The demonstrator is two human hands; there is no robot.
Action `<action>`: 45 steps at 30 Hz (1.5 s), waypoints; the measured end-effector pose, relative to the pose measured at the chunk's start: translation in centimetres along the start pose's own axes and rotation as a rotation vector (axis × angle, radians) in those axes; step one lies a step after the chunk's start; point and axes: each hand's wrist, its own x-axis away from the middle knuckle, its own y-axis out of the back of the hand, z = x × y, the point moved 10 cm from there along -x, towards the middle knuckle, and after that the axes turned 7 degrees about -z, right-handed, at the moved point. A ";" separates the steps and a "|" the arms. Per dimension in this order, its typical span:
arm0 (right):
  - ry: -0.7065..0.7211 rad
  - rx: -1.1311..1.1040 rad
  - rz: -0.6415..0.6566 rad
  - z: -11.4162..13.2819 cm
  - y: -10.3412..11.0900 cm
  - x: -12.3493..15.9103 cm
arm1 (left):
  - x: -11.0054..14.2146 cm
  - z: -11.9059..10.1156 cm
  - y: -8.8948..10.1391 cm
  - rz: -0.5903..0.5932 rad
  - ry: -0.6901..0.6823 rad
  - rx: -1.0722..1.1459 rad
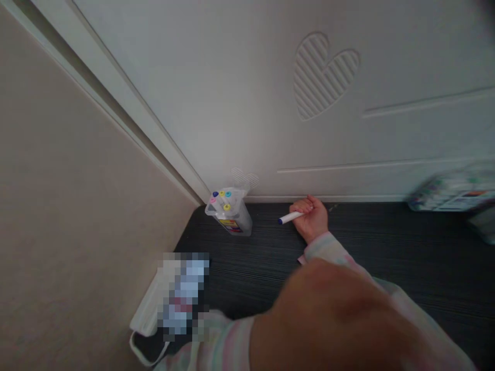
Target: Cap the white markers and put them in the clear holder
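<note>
My right hand (313,219) rests low on the dark wood-grain surface, close to the white panel, with its fingers closed around a white marker (290,217). The marker's dark blue end points left. Large and blurred in the foreground, my left hand (332,319) reaches across from the lower left, and its fingers cannot be made out. It overlaps my right forearm in the view. To the left of my right hand stands a clear plastic container (242,219), tilted in the view, holding several markers (222,198) with blue, yellow, pink and light blue ends.
A white panel (232,103) with a carved heart rises behind the dark surface (251,263). A beige wall (58,216) bounds the left side. At lower left lie a white object with a cord (147,312) and a pixelated item (187,293). A blurred clear pack (452,193) is at right.
</note>
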 end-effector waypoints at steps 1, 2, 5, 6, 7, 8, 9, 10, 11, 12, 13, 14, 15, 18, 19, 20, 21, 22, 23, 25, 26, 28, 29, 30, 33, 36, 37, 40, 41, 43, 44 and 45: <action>-0.001 -0.005 0.002 0.0 0.0 0.0 | -1.6 1.4 -1.3 0.141 0.048 -0.116; -0.001 -0.012 0.004 -0.1 0.0 -0.1 | -3.3 2.7 -1.1 0.136 0.067 -0.230; -0.001 -0.040 0.010 -0.2 -0.2 -0.1 | -6.7 6.4 0.8 0.027 0.094 -0.409; -0.005 -0.049 0.013 -0.2 -0.3 -0.1 | -7.1 7.7 1.0 0.041 0.107 -0.441; -0.009 -0.058 0.015 -0.2 -0.3 -0.1 | -7.2 9.0 1.0 0.072 0.119 -0.464; -0.014 -0.065 0.016 -0.3 -0.4 0.0 | -7.3 10.0 0.9 0.095 0.121 -0.481; -0.019 -0.070 0.016 -0.3 -0.4 0.0 | -7.3 10.8 0.8 0.111 0.122 -0.486; -0.024 -0.074 0.014 -0.3 -0.5 0.0 | -7.3 11.4 0.6 0.125 0.121 -0.486; -0.027 -0.077 0.011 -0.3 -0.5 0.1 | -7.4 11.8 0.2 0.141 0.120 -0.480; -0.030 -0.080 0.007 -0.3 -0.5 0.1 | -7.4 12.2 -0.2 0.163 0.123 -0.468; -0.033 -0.083 0.001 -0.3 -0.6 0.1 | -7.4 12.5 -0.7 0.191 0.130 -0.455; -0.037 -0.086 -0.005 -0.3 -0.6 0.2 | -7.3 12.8 -1.2 0.224 0.140 -0.440; -0.041 -0.088 -0.010 -0.4 -0.6 0.2 | -7.3 13.0 -1.6 0.254 0.153 -0.427; -0.061 -0.093 -0.015 -0.7 -0.9 0.3 | -7.2 13.6 -2.1 0.305 0.196 -0.395; -0.070 -0.093 -0.011 -0.8 -1.0 0.3 | -7.3 13.8 -2.1 0.317 0.212 -0.387; -0.080 -0.092 -0.006 -0.9 -1.1 0.3 | -7.3 13.9 -2.1 0.331 0.227 -0.380; -0.091 -0.091 0.001 -1.0 -1.1 0.4 | -7.3 14.0 -2.1 0.348 0.242 -0.375; -0.103 -0.089 0.008 -1.1 -1.2 0.4 | -7.3 14.1 -2.1 0.367 0.257 -0.373; -0.117 -0.087 0.015 -1.2 -1.3 0.4 | -7.4 14.1 -2.1 0.386 0.269 -0.373; -0.147 -0.082 0.029 -1.4 -1.3 0.5 | -7.5 14.0 -2.2 0.417 0.285 -0.377; -0.163 -0.078 0.035 -1.5 -1.4 0.5 | -7.6 14.0 -2.2 0.429 0.289 -0.377; -0.203 -0.064 0.046 -1.7 -1.5 0.7 | -7.8 13.9 -2.3 0.454 0.296 -0.373; -0.224 -0.055 0.050 -1.8 -1.6 0.8 | -7.8 14.0 -2.4 0.467 0.300 -0.369; -0.246 -0.046 0.055 -1.9 -1.6 0.9 | -7.8 14.0 -2.5 0.480 0.304 -0.364; -0.305 -0.026 0.068 -2.3 -1.8 1.3 | -7.7 14.2 -2.8 0.512 0.317 -0.344; -0.342 -0.017 0.086 -2.6 -1.9 1.5 | -7.4 14.4 -2.9 0.525 0.324 -0.327; -0.350 -0.015 0.094 -2.6 -1.9 1.5 | -7.4 14.4 -2.9 0.526 0.325 -0.323; -0.369 -0.008 0.121 -2.8 -1.9 1.7 | -7.3 14.3 -3.0 0.522 0.315 -0.312; -0.373 -0.005 0.130 -2.8 -2.0 1.7 | -7.3 14.2 -3.0 0.520 0.311 -0.309; -0.380 0.000 0.150 -2.9 -2.1 1.8 | -7.4 14.2 -3.0 0.516 0.301 -0.305; -0.382 0.002 0.160 -2.9 -2.1 1.8 | -7.4 14.2 -3.0 0.514 0.297 -0.303; -0.384 0.002 0.169 -2.9 -2.2 1.9 | -7.4 14.2 -3.1 0.513 0.294 -0.301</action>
